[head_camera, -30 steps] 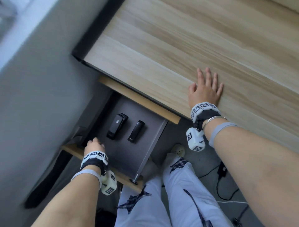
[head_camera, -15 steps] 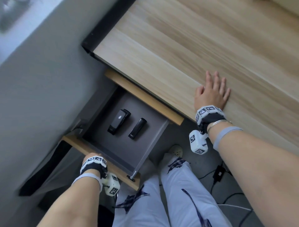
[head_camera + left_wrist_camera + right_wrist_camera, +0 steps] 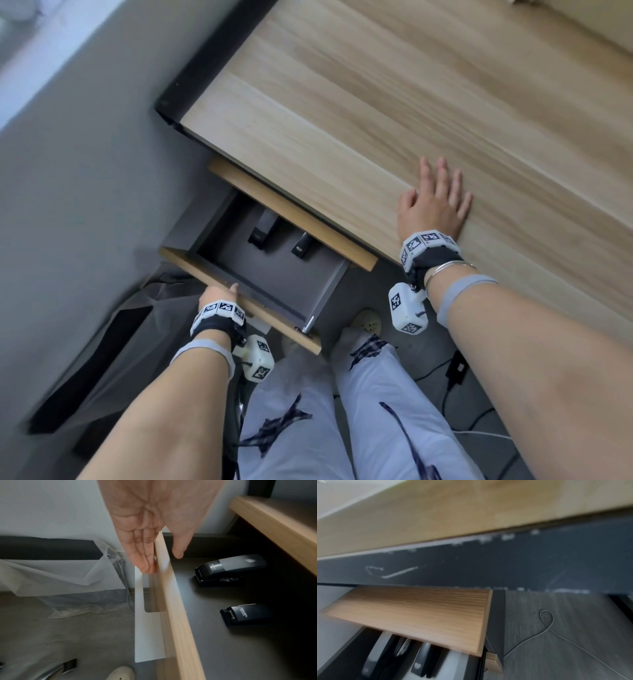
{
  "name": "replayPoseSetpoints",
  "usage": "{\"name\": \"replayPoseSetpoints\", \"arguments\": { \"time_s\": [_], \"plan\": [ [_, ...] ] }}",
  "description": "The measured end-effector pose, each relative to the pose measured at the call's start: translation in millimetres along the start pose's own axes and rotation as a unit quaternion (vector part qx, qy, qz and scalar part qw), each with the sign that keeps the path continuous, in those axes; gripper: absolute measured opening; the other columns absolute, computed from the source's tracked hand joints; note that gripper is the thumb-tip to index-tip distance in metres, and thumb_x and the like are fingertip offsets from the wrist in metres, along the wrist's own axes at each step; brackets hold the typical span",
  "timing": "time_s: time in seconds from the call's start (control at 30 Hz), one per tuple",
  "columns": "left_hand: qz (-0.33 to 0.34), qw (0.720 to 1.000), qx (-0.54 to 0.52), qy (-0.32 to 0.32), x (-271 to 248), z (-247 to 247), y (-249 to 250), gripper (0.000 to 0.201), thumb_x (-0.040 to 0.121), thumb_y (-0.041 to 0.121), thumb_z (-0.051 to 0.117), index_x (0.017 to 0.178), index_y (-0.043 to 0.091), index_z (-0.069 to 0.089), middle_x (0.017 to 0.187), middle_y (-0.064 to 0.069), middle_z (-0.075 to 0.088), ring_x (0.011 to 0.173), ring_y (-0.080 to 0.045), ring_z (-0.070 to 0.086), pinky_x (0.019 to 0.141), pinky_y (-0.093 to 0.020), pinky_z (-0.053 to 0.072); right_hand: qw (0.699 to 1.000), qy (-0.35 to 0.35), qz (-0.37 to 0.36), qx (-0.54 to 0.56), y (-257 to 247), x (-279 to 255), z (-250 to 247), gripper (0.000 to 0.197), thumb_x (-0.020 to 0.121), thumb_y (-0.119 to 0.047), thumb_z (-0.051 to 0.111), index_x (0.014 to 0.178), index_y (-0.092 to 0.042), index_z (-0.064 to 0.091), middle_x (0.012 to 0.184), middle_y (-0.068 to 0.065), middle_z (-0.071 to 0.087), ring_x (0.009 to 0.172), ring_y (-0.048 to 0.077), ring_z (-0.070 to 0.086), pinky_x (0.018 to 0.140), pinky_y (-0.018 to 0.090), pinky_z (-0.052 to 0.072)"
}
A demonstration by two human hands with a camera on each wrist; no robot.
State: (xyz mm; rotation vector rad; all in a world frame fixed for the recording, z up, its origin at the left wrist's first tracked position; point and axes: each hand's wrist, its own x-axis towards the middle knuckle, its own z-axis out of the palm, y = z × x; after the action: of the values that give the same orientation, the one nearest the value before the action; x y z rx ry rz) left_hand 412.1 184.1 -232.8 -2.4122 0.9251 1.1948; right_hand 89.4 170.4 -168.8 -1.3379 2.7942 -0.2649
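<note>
A grey drawer [image 3: 274, 270] under the wooden desk [image 3: 376, 102] stands partly open. My left hand [image 3: 217, 294] presses its wooden front [image 3: 274, 322] with straight fingers. In the left wrist view the fingers [image 3: 145, 561] lie on the front's outer face [image 3: 178, 615] and the thumb hangs over the top edge. In the drawer lie a black stapler [image 3: 263, 229] [image 3: 229, 568] and a smaller black stapler [image 3: 300, 245] [image 3: 243, 615], both half hidden under a wooden panel [image 3: 291, 212]. My right hand [image 3: 433, 205] rests flat on the desk near its front edge.
My legs in light trousers [image 3: 376, 411] stand right below the drawer, with a pale slipper [image 3: 368, 322] beside them. Cables and a black adapter [image 3: 455, 370] lie on the floor at right. A grey wall and dark fabric [image 3: 120, 325] close off the left.
My left hand left the inside of the drawer and went to its front. The drawer has slid in under the desk, so the staplers are partly covered. The right hand stayed put.
</note>
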Motion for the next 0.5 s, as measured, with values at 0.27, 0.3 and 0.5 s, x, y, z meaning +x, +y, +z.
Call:
{"name": "replayPoseSetpoints", "arguments": {
  "time_s": [0.27, 0.3, 0.5],
  "plan": [
    [0.091, 0.994, -0.061, -0.021, -3, 5, 57, 0.044, 0.083, 0.038, 0.064, 0.058, 0.003, 0.054, 0.026, 0.002, 0.053, 0.049, -0.021, 0.049, 0.051, -0.028, 0.036, 1.0, -0.005, 0.003, -0.004, 0, 0, 0, 0.061, 0.086, -0.026, 0.039, 0.146, -0.036, 0.032, 0.159, -0.005, 0.028, 0.148, 0.022, 0.022, 0.119, 0.049, 0.014],
    [0.097, 0.992, -0.08, -0.025, -6, 5, 64, 0.047, 0.083, 0.036, 0.065, 0.052, 0.007, 0.047, 0.02, 0.004, 0.047, 0.049, -0.021, 0.048, 0.05, -0.027, 0.037, 1.0, -0.005, 0.003, -0.003, 0, 0, 0, 0.062, 0.086, -0.027, 0.04, 0.146, -0.036, 0.032, 0.159, -0.005, 0.029, 0.148, 0.022, 0.022, 0.119, 0.049, 0.014],
    [0.129, 0.973, -0.182, -0.051, -10, 16, 99, 0.073, 0.075, 0.038, 0.073, 0.131, -0.001, 0.047, 0.125, -0.015, 0.063, 0.118, -0.03, 0.059, 0.104, -0.035, 0.044, 1.0, -0.001, 0.006, -0.006, -1, 1, 0, 0.062, 0.085, -0.027, 0.04, 0.145, -0.036, 0.034, 0.158, -0.005, 0.03, 0.148, 0.022, 0.024, 0.119, 0.049, 0.016]
  ]
}}
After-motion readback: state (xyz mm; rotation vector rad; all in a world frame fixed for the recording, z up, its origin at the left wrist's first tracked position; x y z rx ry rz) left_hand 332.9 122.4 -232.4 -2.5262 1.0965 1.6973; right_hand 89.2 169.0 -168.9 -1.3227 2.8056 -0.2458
